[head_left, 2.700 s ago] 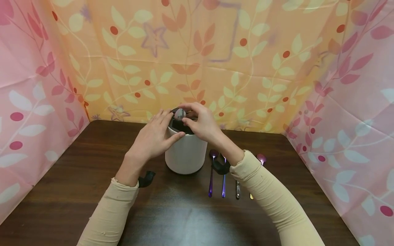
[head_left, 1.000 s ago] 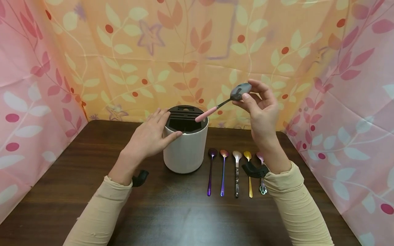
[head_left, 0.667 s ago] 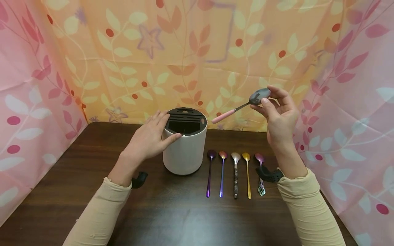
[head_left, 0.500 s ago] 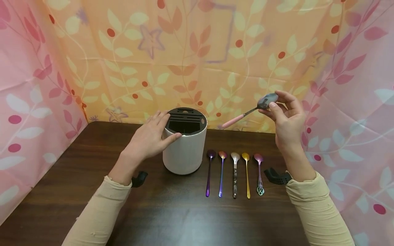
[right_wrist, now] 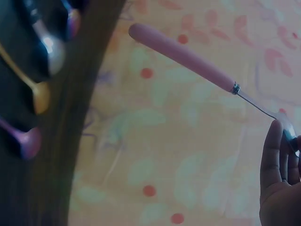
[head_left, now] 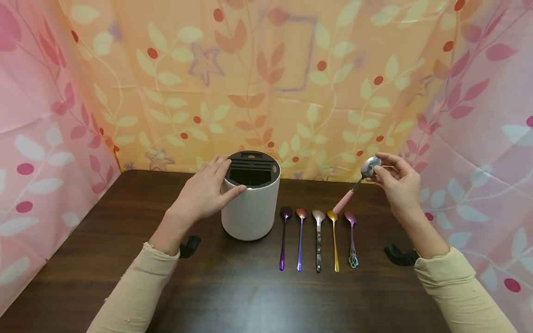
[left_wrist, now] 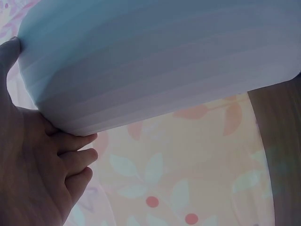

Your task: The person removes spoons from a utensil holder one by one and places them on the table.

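Note:
My right hand [head_left: 401, 185] pinches a spoon [head_left: 344, 201] by its metal bowl. The spoon's pink handle slants down to the left, above the table and the row of spoons; the right wrist view shows that handle [right_wrist: 183, 56] in full. My left hand [head_left: 204, 192] rests against the left side and rim of a white cylindrical holder [head_left: 250, 215], its fingers fairly straight and the thumb along the front rim. The holder has a black slotted insert [head_left: 256, 159] with a dark opening. In the left wrist view the holder's ribbed white wall [left_wrist: 164, 61] fills the upper part.
Right of the holder, several spoons lie in a row: a dark purple spoon [head_left: 284, 236], a blue-violet one, a spoon with a speckled handle [head_left: 319, 243], a gold spoon [head_left: 335, 245] and a pink-purple spoon [head_left: 352, 236]. Patterned cloth [head_left: 250, 92] surrounds the dark wooden table [head_left: 187, 296].
My right hand has lifted the pink-handled spoon out of the holder, then carried it right and lowered it toward the row. My left hand stays at the holder.

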A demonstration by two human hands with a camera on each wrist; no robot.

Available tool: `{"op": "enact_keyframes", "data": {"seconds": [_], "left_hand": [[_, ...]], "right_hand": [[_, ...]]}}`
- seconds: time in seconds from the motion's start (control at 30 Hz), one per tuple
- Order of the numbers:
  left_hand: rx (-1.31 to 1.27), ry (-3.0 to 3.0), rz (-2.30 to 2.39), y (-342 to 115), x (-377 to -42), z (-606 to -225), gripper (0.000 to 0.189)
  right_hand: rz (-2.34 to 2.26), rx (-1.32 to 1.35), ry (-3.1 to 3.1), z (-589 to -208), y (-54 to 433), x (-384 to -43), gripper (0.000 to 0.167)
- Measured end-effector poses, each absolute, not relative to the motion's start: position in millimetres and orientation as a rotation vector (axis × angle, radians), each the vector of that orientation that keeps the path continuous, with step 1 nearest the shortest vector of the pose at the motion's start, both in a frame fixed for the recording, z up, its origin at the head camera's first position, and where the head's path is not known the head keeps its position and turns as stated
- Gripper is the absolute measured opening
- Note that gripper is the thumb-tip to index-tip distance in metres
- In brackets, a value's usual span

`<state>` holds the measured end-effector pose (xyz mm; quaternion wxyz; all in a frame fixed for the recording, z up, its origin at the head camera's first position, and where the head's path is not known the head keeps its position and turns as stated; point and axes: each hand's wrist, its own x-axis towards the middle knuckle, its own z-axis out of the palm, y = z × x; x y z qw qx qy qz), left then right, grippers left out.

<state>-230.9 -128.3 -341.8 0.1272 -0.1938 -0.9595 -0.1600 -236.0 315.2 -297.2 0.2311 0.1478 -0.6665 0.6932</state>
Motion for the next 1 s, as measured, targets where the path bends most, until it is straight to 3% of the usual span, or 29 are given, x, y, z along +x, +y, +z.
{"op": "enact_keyframes", "data": {"seconds": [0.53, 0.83, 1.0], "left_hand": [[-0.576, -2.793, -0.46, -126.2, -231.0, -340.4, 0.102], [-0.565, -2.8, -0.459, -126.6, -229.9, -339.4, 0.102], [-0.555, -2.797, -0.463, -126.5, -230.6, -340.2, 0.101]], "right_hand": [[1.741, 0.143, -2.395, -352.8, 382.3, -253.2, 0.02], [1.642, 0.056, -2.646, -390.0, 406.7, -268.8, 0.045], [1.649, 0.007, -2.672, -413.2, 416.5, -277.4, 0.048]]}}
